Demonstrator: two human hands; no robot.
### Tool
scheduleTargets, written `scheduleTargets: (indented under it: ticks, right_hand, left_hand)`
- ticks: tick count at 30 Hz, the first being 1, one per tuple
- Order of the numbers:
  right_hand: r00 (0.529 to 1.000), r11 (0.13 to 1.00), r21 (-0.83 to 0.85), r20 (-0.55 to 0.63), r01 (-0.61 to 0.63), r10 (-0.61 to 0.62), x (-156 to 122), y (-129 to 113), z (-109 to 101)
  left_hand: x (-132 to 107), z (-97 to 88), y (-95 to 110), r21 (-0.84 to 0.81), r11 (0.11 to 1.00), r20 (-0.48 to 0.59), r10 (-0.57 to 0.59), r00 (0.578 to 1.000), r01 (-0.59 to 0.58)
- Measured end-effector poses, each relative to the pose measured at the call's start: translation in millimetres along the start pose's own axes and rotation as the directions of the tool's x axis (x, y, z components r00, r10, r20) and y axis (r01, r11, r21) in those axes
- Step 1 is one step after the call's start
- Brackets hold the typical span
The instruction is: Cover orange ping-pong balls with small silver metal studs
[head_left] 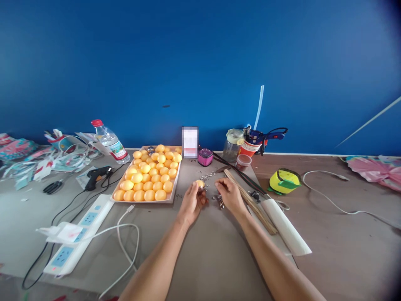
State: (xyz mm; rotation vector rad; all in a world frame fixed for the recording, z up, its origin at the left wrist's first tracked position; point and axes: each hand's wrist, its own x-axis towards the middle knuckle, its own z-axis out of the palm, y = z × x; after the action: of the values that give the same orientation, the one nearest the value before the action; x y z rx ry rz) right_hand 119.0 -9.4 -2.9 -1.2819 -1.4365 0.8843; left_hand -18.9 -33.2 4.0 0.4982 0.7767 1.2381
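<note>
My left hand (193, 200) is closed round a small orange ball (199, 183), held just above the grey table top (203, 251). My right hand (229, 193) is beside it, fingers curled in a pinch on something too small to make out. Small metal beads or bells (210, 175) lie scattered on the table between and beyond the two hands, with a small cluster (219, 201) under my right hand. A tray (174, 193) full of several orange balls stands just left of my left hand.
A white power strip (82, 228) with cables lies front left; a black glue gun (97, 173), scissors (52, 187) and a water bottle (109, 142) sit further left. Wooden sticks (250, 200), a white paper roll (286, 228), a yellow tape holder (284, 180), a jar (233, 144) and a cup of tools (252, 144) are to the right.
</note>
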Motion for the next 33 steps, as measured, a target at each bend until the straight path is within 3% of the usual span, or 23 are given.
scheduleTargets:
  ticks: [2,4,8,11,14,19,33]
  right_hand:
    - [0.986,0.949,-0.275,-0.020,0.156,-0.168,1.6,8.0,-2.3]
    - [0.972,0.854,-0.473,0.028,0.217,-0.231,0.5,13.7,-0.2]
    - [0.968,0.699,-0.670,0.181,0.250,-0.173,-5.1,13.1,5.5]
    - [0.961,0.648,-0.714,0.252,0.266,-0.117,-6.5,6.6,-0.3]
    - [0.944,0.650,-0.706,0.324,0.282,-0.057,-4.1,1.0,-13.5]
    - [0.868,0.668,-0.648,0.497,0.366,0.006,1.0,-2.6,-27.0]
    - [0.924,0.821,-0.483,0.360,0.306,-0.133,10.0,22.5,-21.4]
  left_hand:
    - [1.0,-1.1,1.2,-0.027,0.999,0.010,-0.016,1.000,0.016]
    - [1.2,-1.6,1.2,-0.033,0.999,0.029,-0.013,1.000,0.014]
    - [0.6,-2.1,0.6,-0.028,1.000,0.038,-0.007,0.999,0.008]
    - [0.4,-2.3,1.3,-0.031,0.999,0.027,-0.019,0.999,0.020]
    - [0.8,-2.6,1.8,-0.032,0.999,0.018,-0.028,0.999,0.028]
    - [1.7,-3.4,1.0,-0.040,0.999,0.023,-0.023,0.999,0.024]
    - [2.6,-4.2,2.7,-0.043,0.999,0.029,-0.020,0.999,0.021]
